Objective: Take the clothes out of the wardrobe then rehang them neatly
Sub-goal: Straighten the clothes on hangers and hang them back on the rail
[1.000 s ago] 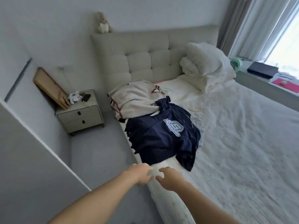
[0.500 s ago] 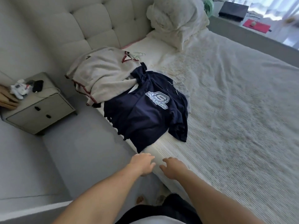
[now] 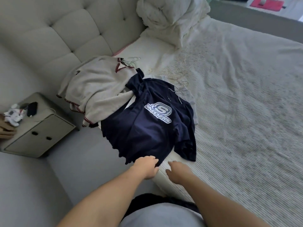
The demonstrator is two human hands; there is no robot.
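Nearest the viewer, both forearms reach out over the near edge of the bed point(image 3: 246, 112). The left hand point(image 3: 146, 167) has moved forward since a moment ago and now touches the near hem of the navy T-shirt point(image 3: 147, 128); its fingers curl down at the cloth, though whether they already pinch it I cannot tell. The right hand point(image 3: 177, 172) lies just to the right of it on the bedcover, fingers loosely bent and holding nothing, a little apart from the shirt. The hands were short of the garment half a second ago, so the reach has closed (the view has also dropped lower and closer to the bed).

The navy T-shirt lies spread on the left side of the bed, its near hem hanging over the edge. Beyond it, partly overlapping, the cream top with red stitching point(image 3: 96, 89) is heaped near the headboard point(image 3: 73, 30), with pale hangers point(image 3: 179, 85) showing at the collars. Far left stands the nightstand point(image 3: 37, 128); far right, bunched pillows point(image 3: 172, 18).

I judge the clothes are already out of the wardrobe, and picking up the navy shirt for rehanging is the step beginning.
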